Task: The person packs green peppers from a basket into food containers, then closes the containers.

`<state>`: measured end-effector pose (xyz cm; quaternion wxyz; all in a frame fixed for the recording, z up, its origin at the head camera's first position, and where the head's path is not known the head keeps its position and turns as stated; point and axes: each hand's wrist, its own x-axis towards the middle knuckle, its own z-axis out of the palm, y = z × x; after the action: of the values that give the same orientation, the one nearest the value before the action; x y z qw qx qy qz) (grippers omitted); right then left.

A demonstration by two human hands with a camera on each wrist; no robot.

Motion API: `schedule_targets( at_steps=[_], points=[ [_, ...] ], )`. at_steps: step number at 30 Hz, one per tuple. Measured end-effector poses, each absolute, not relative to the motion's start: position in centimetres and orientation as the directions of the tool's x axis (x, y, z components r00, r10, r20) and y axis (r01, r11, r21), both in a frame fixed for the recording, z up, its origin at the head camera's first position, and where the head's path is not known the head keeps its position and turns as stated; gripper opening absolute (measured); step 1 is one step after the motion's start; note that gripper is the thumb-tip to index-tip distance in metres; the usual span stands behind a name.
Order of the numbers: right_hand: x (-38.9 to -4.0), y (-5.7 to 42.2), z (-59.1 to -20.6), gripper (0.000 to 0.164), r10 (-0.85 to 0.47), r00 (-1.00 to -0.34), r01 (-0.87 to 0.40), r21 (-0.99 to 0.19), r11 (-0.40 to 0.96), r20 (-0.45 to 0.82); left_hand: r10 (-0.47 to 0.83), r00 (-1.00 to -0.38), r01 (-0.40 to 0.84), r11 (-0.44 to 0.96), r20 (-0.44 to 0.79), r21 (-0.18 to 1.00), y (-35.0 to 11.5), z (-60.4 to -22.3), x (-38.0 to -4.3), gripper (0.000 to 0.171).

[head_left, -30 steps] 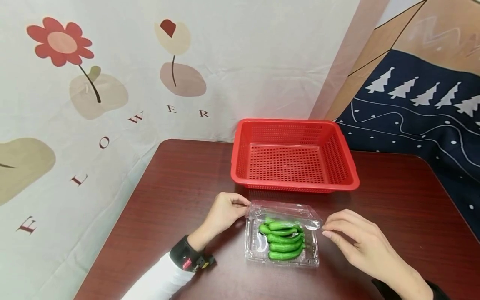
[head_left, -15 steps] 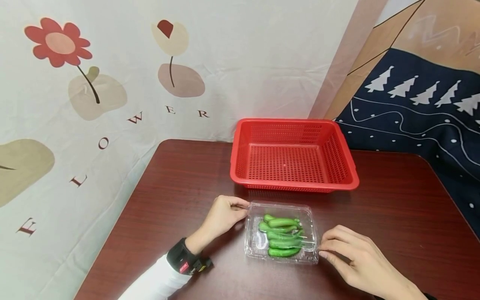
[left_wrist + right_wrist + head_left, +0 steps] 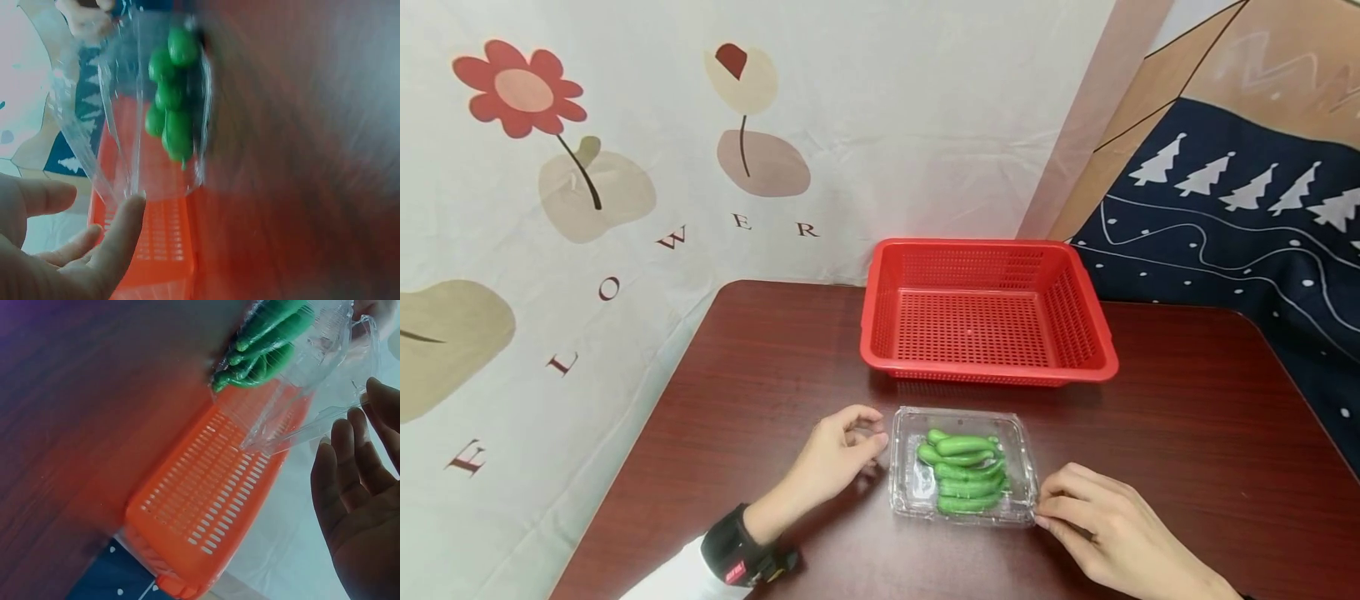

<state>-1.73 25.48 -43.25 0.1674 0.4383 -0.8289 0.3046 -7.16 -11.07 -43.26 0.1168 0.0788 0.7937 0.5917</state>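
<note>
A clear plastic clamshell box (image 3: 910, 496) lies on the table in the head view, with several long green peppers (image 3: 967, 471) inside. Its lid (image 3: 315, 419) covers the peppers from above; both wrist views show the lid's edge standing somewhat away from the base. At the box's right front corner, my right hand (image 3: 1101, 521) pinches the lid edge between thumb and fingertips. My left hand (image 3: 838, 454) is beside the box's left edge, thumb and fingers parted and holding nothing. In the left wrist view, a fingertip (image 3: 134, 206) overlaps the lid's corner.
A red perforated plastic basket (image 3: 988, 367) stands right behind the box, near the back of the dark reddish-brown table (image 3: 760, 358). Printed cloth (image 3: 925, 108) hangs behind the table. A black strap with a small device (image 3: 737, 550) sits round my left wrist.
The lid has swung down over the peppers, with my right hand moving toward me along with it. My left hand has let go of the box's left back corner and drawn back leftward.
</note>
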Motion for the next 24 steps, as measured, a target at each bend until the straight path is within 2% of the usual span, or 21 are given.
schedule_targets(
  at_steps=[5,9,18,24],
  points=[
    [-1.8,25.4,-43.5,0.009,-0.636,-0.540,-0.842,-0.337,0.421,0.552,0.339,-0.914,-0.187,0.139,-0.224,0.972,-11.3,-43.5,-5.8,0.055],
    [-1.8,25.4,-43.6,0.010,-0.638,-0.547,-0.837,-0.337,0.432,0.542,0.399,-0.865,-0.297,0.084,-0.305,0.951,-11.3,-43.5,-4.7,0.056],
    [-1.9,25.2,-43.9,0.018,-0.634,-0.509,-0.859,-0.300,0.415,0.582,0.481,-0.789,-0.411,0.051,-0.383,0.910,-11.5,-43.9,-3.7,0.032],
    [-1.7,25.1,-44.1,0.022,-0.632,-0.529,-0.847,-0.304,0.437,0.567,0.531,-0.744,-0.470,0.015,-0.405,0.882,-11.4,-44.4,-3.7,0.016]
  ],
)
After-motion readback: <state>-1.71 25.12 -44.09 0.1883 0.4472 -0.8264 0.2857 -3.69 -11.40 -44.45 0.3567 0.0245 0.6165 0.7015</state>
